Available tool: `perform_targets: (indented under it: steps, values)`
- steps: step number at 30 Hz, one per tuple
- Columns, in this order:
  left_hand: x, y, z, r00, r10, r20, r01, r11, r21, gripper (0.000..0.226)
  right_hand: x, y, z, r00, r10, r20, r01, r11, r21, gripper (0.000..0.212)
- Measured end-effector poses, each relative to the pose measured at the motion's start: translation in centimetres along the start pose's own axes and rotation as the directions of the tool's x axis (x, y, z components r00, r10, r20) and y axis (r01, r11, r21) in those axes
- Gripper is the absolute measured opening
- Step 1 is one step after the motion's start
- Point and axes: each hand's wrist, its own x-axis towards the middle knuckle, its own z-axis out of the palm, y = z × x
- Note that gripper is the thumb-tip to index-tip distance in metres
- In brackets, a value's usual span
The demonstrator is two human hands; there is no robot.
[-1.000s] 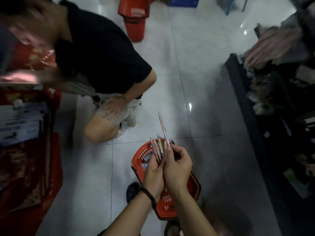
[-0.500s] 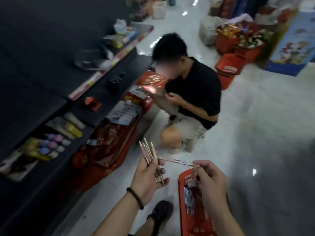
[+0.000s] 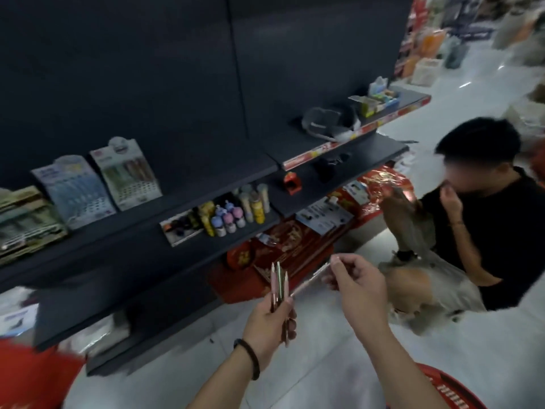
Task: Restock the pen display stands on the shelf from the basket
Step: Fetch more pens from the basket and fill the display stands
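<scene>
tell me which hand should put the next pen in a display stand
Right, probably: the right hand pinches a single pen, ready to place, while the left hand grips the spare pens.

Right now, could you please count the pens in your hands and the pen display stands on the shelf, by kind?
Pens in the left hand: 3 visible
Pen in the right hand: 1
Pen display stands on the shelf: 3
Total: 7
</scene>
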Motion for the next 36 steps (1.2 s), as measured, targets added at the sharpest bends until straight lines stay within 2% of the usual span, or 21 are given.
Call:
perform_targets:
  steps: [3, 7, 11, 16, 21, 27, 29, 31, 36]
  values:
    - [-0.1, 1.3, -6.5, 0.999, 0.002, -0.047, -0.005, 0.998, -0.065, 0.021, 0.5, -0.2, 8.6, 0.997, -0.019, 0.069, 0.024, 0.997, -0.077, 0.010]
    - [0.7, 3.5, -16.1, 0.996, 0.036, -0.084, -0.044, 0.995, -0.090, 0.026, -0.2, -1.4, 18.7, 0.974, -0.136, 0.182, 0.164, 0.976, -0.146, 0.032]
    - [1.8, 5.8, -25.1, 0.991, 0.066, -0.116, -0.082, 0.987, -0.140, 0.025, -0.4, -2.8, 28.6, 0.934, -0.206, 0.291, 0.259, 0.953, -0.159, 0.027]
    - [2.7, 8.3, -33.7, 0.972, 0.080, -0.222, -0.119, 0.979, -0.164, 0.021, 0.0, -3.7, 38.7, 0.856, -0.297, 0.422, 0.399, 0.900, -0.177, 0.024]
    - [6.6, 11.5, -40.4, 0.959, -0.002, -0.285, -0.096, 0.939, -0.329, 0.022, 4.2, -4.6, 47.7, 0.830, -0.385, 0.403, 0.470, 0.872, -0.135, 0.023]
    - [13.4, 15.9, -46.6, 0.937, -0.098, -0.335, -0.059, 0.902, -0.427, 0.023, 13.1, -4.0, 57.9, 0.817, -0.428, 0.387, 0.502, 0.858, -0.112, 0.015]
    - [15.9, 17.5, -47.8, 0.925, -0.124, -0.358, -0.048, 0.899, -0.436, 0.022, 16.3, -3.7, 60.7, 0.790, -0.461, 0.405, 0.549, 0.826, -0.132, 0.013]
    - [18.5, 19.2, -48.4, 0.921, -0.127, -0.367, -0.056, 0.892, -0.448, 0.021, 19.4, -3.3, 63.2, 0.753, -0.494, 0.436, 0.602, 0.783, -0.153, 0.010]
    - [24.4, 22.0, -50.2, 0.918, -0.110, -0.381, -0.106, 0.858, -0.503, 0.022, 25.5, -0.5, 68.6, 0.732, -0.524, 0.436, 0.647, 0.735, -0.204, 0.008]
